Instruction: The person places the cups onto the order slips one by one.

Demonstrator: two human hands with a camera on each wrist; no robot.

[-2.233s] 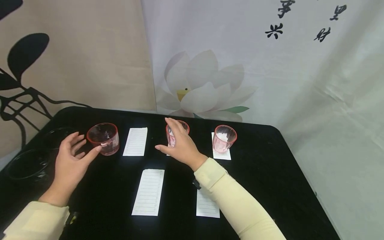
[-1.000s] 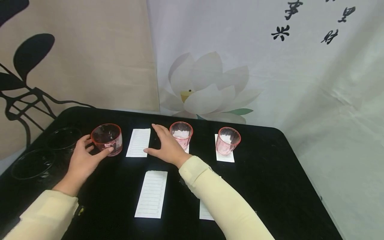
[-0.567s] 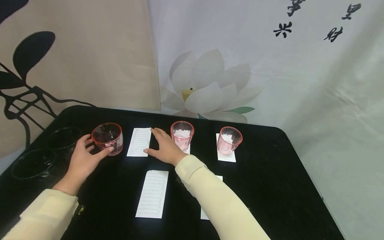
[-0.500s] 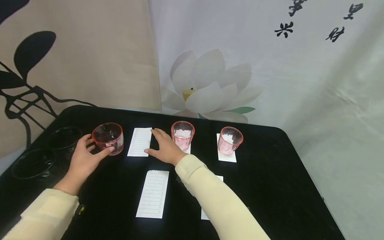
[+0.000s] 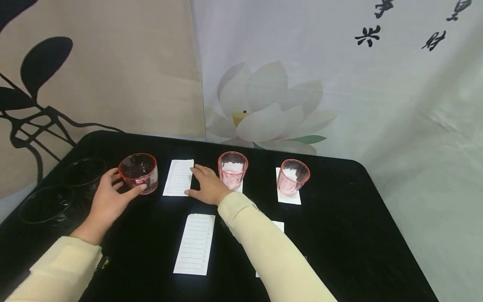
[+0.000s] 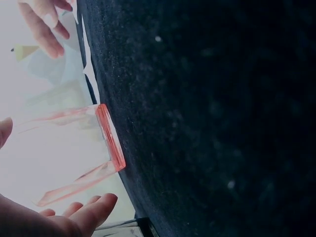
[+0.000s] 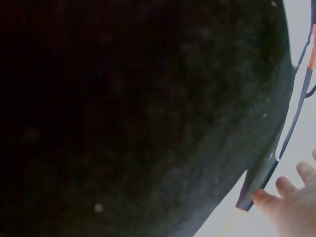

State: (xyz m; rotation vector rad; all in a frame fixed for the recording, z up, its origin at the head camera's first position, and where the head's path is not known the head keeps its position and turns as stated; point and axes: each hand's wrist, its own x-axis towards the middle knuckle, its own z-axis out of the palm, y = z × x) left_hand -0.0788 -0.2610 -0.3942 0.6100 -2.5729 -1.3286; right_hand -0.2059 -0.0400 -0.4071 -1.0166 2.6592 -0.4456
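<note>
At the back left of the black table (image 5: 332, 251) stands a clear cup with a pink-red rim (image 5: 151, 179). My left hand (image 5: 107, 201) is around its near left side, thumb in front; the left wrist view shows a gap between the fingers (image 6: 101, 210) and the cup (image 6: 112, 138). Beside it lies a lined white paper (image 5: 176, 178). My right hand (image 5: 209, 185) is at that paper's right edge, fingers loosely spread and holding nothing. Just right of this hand, a pink cup (image 5: 232, 178) stands on another paper. In the right wrist view, only part of my right hand (image 7: 291, 207) shows.
Another pink cup (image 5: 288, 184) stands on a paper (image 5: 289, 199) farther right. Two dark, transparent round containers (image 5: 39, 221) are at the far left. A lined paper (image 5: 194, 245) lies in front; my right sleeve (image 5: 264, 239) partly covers another. A printed cloth (image 5: 377, 96) hangs behind.
My right hand has moved left from the middle cup to the left paper's edge. My left hand has come closer around the left cup. The cups keep their places.
</note>
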